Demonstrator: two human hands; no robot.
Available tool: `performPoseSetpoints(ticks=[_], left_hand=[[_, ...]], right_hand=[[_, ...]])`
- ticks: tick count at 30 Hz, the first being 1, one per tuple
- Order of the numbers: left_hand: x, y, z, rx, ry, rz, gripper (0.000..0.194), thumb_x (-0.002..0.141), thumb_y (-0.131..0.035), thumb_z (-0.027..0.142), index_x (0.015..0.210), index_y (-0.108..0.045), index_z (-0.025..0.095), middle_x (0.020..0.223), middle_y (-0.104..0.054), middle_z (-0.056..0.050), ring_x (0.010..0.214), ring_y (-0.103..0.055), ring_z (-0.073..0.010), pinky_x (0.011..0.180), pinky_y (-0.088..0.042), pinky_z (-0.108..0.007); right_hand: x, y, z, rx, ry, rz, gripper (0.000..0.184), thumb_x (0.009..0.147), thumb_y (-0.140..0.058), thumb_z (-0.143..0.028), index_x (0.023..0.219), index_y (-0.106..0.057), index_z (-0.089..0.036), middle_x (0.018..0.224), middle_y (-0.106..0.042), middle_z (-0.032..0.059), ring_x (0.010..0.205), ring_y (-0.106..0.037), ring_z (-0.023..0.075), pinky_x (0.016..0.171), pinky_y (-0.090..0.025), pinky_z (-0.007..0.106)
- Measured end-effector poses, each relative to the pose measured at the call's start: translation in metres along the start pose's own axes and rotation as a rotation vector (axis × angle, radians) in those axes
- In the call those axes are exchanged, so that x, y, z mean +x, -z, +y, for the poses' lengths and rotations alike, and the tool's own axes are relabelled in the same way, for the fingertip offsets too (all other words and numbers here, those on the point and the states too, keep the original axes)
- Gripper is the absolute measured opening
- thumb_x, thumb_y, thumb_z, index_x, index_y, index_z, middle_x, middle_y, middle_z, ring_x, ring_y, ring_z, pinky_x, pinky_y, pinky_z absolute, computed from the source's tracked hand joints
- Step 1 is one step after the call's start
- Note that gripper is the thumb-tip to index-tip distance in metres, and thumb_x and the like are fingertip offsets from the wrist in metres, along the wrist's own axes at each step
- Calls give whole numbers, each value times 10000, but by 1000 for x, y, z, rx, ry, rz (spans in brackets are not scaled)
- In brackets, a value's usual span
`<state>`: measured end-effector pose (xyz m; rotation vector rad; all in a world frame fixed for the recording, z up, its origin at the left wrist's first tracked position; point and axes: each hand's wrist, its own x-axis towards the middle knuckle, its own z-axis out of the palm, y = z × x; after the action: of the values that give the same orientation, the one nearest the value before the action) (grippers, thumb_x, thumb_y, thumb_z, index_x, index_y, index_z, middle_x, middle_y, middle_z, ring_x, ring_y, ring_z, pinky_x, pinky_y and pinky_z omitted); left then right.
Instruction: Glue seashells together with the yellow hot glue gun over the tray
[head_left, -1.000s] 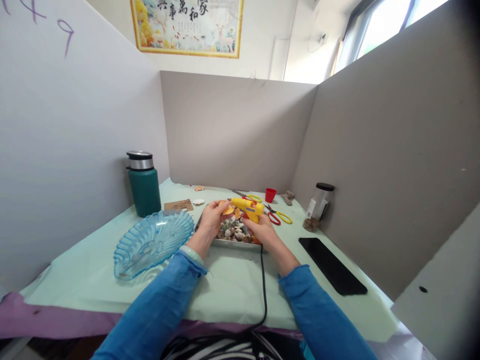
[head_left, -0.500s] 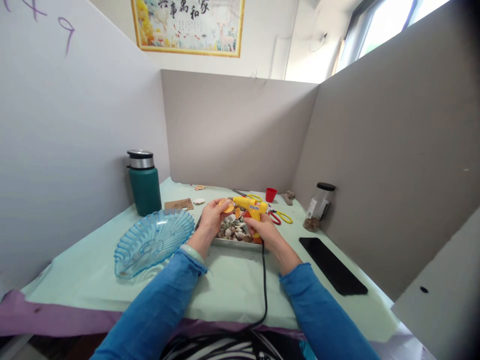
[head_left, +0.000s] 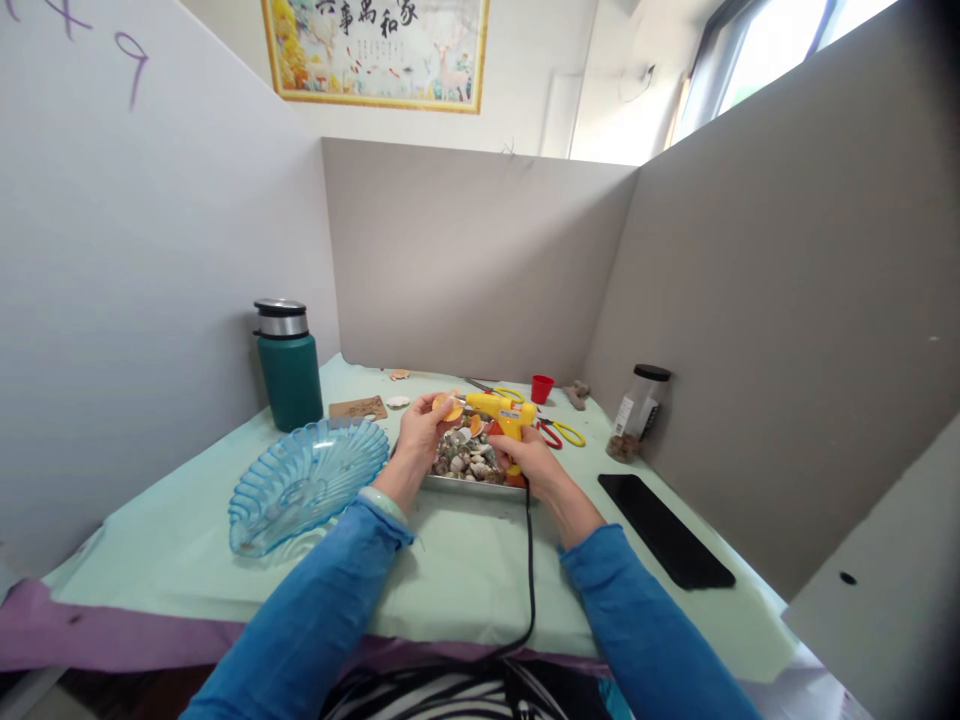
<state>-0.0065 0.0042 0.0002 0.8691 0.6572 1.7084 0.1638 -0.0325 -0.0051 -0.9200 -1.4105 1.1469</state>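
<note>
Pinched in the fingers of my left hand (head_left: 420, 432) is an orange shell (head_left: 448, 408). My right hand (head_left: 534, 456) is wrapped round the handle of a yellow glue gun (head_left: 501, 408), whose nozzle points left at the shell, touching it or very close. A black cord (head_left: 531, 570) runs from the gun down over the table edge. Below both hands lies a metal tray (head_left: 480, 490) filled with small shells (head_left: 469, 460), partly hidden by the hands.
A blue glass dish (head_left: 300, 490) and a green bottle (head_left: 289, 375) stand at left. Behind are a brown card (head_left: 358, 408), a white shell (head_left: 397, 402), a red cup (head_left: 541, 388) and scissors (head_left: 570, 432). A jar (head_left: 636, 415) and black slab (head_left: 666, 530) are at right.
The orange shell and my left fingers have shifted slightly to the left and turned a little. The glue gun has stayed almost in place.
</note>
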Motion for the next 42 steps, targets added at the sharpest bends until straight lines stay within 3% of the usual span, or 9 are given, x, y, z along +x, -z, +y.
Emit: performPoseSetpoints(ticks=[9,23,33,38,42], left_hand=[[-7,-3,0,62,48,-116,464,475,-942,333,776,-664,115,770,-696,-45,679,-659,-145,671,-568,-294],[-3,-3,1,8,-9,2,435,503,-914,244,826,-654,113,810,-698,-46,683,-653,-128,659,-543,-270],[-6,-2,-1,101,61,-91,495,448,-938,351,791,-670,115,753,-691,-43,641,-644,-145,598,-524,-274],[-5,-4,0,67,4,-24,477,471,-921,316,822,-672,113,795,-704,-55,701,-667,-162,641,-533,-283],[-1,-2,-1,31,-12,23,424,501,-899,245,820,-650,118,793,-699,-46,672,-652,-137,633,-531,-271]], right_hand=[[2,0,3,6,0,46,210,673,-700,-333,771,-635,-159,443,-486,-48,435,-399,89,482,-310,246],[1,-1,3,-37,1,37,192,670,-680,-339,729,-612,-170,438,-477,-51,432,-398,86,479,-301,241],[4,0,6,-25,4,78,226,667,-687,-344,783,-641,-156,443,-485,-54,434,-401,88,479,-308,239],[3,-1,5,-53,-6,70,205,663,-691,-343,664,-591,-164,450,-490,-40,439,-413,85,480,-313,243],[2,-1,5,-39,4,52,183,668,-682,-330,693,-606,-166,445,-483,-46,436,-405,86,474,-306,241]])
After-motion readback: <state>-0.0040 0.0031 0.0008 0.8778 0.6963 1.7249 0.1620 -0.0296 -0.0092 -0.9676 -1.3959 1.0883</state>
